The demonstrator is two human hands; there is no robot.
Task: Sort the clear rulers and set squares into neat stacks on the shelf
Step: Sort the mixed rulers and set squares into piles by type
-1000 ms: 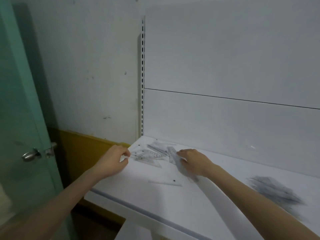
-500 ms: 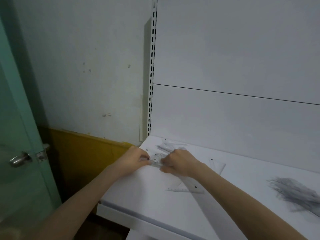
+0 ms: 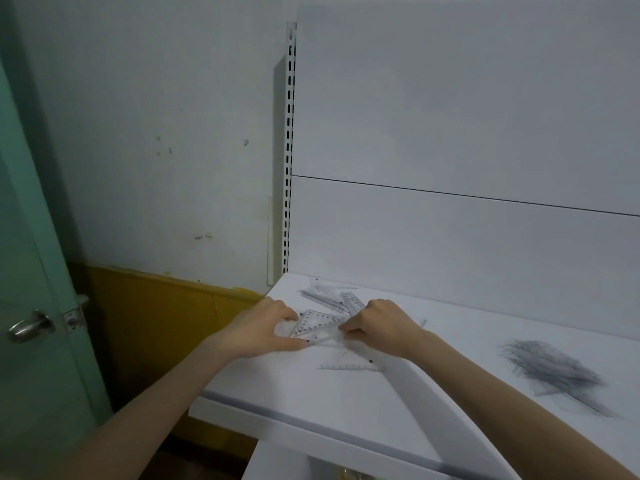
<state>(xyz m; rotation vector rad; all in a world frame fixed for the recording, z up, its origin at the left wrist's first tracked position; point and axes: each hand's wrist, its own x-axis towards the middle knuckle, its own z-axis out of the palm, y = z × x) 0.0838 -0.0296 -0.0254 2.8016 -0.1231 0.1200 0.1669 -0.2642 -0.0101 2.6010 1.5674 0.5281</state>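
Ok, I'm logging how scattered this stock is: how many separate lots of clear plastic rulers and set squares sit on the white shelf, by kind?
Small stack of clear plastic set squares pinched between left hand and right hand: 1
Loose heaps of clear plastic pieces, back corner heap and blurred right heap: 2
Single clear set square lying flat: 1
Total: 4

Pale wall (image 3: 156, 133) on the left, scuffed and chipped in spots; mustard-yellow band (image 3: 145, 306) along its base; green door (image 3: 31, 341) at far left with a metal lever handle (image 3: 29, 327); white slotted upright (image 3: 290, 150) at the corner; white back panels (image 3: 450, 116) split by a thin dark seam (image 3: 450, 194); white shelf (image 3: 311, 393) below; light dim and even.
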